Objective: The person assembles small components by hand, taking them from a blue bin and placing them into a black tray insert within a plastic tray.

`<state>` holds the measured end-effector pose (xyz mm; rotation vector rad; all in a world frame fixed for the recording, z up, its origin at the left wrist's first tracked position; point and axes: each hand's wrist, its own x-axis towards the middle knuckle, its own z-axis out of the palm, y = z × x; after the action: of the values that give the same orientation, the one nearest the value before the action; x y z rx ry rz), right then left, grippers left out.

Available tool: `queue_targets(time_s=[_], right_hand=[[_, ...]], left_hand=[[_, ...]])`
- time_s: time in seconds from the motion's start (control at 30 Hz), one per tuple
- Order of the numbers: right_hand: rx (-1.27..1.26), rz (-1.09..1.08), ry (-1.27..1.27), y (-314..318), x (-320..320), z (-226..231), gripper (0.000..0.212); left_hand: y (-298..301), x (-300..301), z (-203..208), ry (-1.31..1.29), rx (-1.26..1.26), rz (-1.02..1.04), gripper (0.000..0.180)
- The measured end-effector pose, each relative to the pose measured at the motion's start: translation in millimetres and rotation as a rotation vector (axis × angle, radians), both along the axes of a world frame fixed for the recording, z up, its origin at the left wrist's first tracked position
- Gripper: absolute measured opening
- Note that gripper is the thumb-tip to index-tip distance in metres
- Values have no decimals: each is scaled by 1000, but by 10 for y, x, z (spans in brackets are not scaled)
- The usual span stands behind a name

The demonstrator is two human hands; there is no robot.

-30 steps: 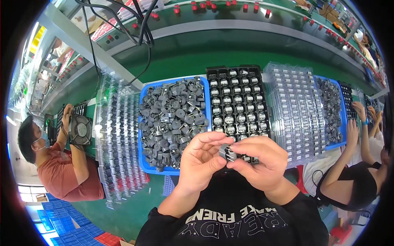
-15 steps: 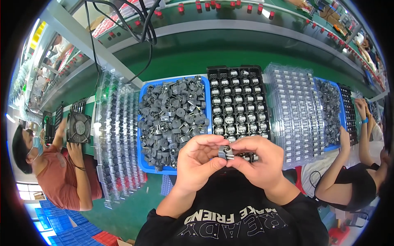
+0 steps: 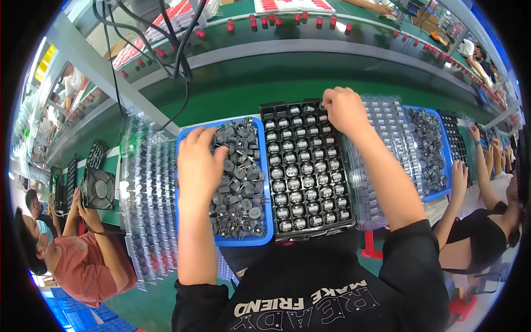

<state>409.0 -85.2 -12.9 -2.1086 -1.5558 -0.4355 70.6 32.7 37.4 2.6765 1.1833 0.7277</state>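
My left hand (image 3: 198,166) reaches over a blue bin (image 3: 269,221) of dark grey round parts with metal prongs (image 3: 240,182). Its thumb stands apart from the fingers; the fingertips dip among the parts and are partly hidden. At the far right corner of a black compartment tray (image 3: 286,235), my right hand (image 3: 344,110) pinches one small round part (image 3: 323,105) at a slot of the last row. Parts of this kind, showing pale metallic tops, fill most slots of the tray.
Stacked clear plastic trays stand left (image 3: 146,205) and right (image 3: 379,138). A black fan (image 3: 98,187) is near a worker in an orange shirt (image 3: 97,265). Cables (image 3: 180,52) hang from a metal post. Another worker (image 3: 475,238) sits at the right beside a second blue bin (image 3: 447,149).
My hands have parted from their joint grip on a small part near my chest. The left has gone to the bin, the right to the tray's far end with a part.
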Motion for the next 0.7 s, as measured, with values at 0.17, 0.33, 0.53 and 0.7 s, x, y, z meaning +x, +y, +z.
queue_targets(time_s=[0.17, 0.33, 0.53, 0.7], right_hand=[[-108, 49, -121, 221, 62, -192, 8], [-266, -175, -181, 149, 53, -214, 18], [-146, -142, 244, -534, 82, 344, 23], [-153, -637, 365, -1375, 693, 403, 32]], left_hand=[[399, -37, -26, 221, -162, 20, 33], [314, 111, -63, 129, -152, -11, 18], [432, -52, -123, 80, -119, -51, 16], [469, -130, -86, -14, -240, -7, 12]])
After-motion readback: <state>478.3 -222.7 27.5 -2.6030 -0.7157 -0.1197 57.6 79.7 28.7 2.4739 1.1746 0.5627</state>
